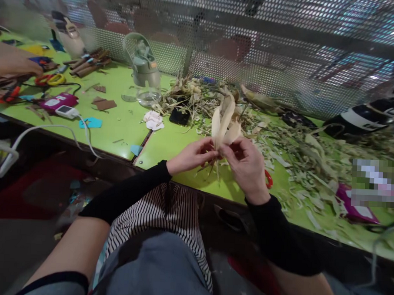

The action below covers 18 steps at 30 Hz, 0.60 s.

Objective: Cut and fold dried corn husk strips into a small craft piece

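Near the front edge of the green table, both of my hands are closed on a flower-like bundle of dried husk pieces [225, 118]. Its pale, petal-shaped pieces fan upward, and thin strands hang below my fingers. My left hand [196, 154] pinches the base from the left. Against the right side of the base, my right hand [247, 162] presses thumb and fingers together. A red handle loop [269, 179] shows beside my right wrist, the rest of that tool being hidden. Loose dried husks [199, 93] are heaped just behind the bundle.
Husk scraps [300, 182] cover the right side, with a dark bottle [358, 119] lying there. A clear bottle with a green lid [146, 75], crumpled tissue [153, 120] and a corded magenta device [60, 103] are leftward. Another person's arm [11, 63] reaches in far left. Perforated metal [221, 48] backs the table [119, 137].
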{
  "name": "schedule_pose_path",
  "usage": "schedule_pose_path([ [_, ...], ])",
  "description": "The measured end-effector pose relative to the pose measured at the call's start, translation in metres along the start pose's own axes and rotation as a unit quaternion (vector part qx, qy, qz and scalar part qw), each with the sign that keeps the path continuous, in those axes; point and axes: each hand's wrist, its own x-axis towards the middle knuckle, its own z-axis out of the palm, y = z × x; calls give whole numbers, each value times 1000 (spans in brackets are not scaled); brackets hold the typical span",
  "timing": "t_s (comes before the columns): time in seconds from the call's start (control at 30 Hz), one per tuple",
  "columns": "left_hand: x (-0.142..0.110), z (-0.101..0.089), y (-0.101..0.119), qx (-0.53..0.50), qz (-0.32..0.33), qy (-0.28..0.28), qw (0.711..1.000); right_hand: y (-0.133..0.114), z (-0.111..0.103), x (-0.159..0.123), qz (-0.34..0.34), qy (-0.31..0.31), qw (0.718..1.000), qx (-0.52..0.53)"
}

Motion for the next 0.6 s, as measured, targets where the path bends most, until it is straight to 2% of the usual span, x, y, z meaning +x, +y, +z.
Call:
schedule_pose_path([
  [0.1,0,1,-1,17,-12,16,1000,6,6,0,44,11,999,23],
  [0.3,1,-1,-4,-10,-10,29,999,11,7,0,108,4,982,152],
  [0.47,1,-1,-7,-31,-12,-14,999,13,7,-2,115,-8,980,163],
  [0.6,0,1,-5,-48,-25,13,998,15,13,-2,113,34,977,178],
])
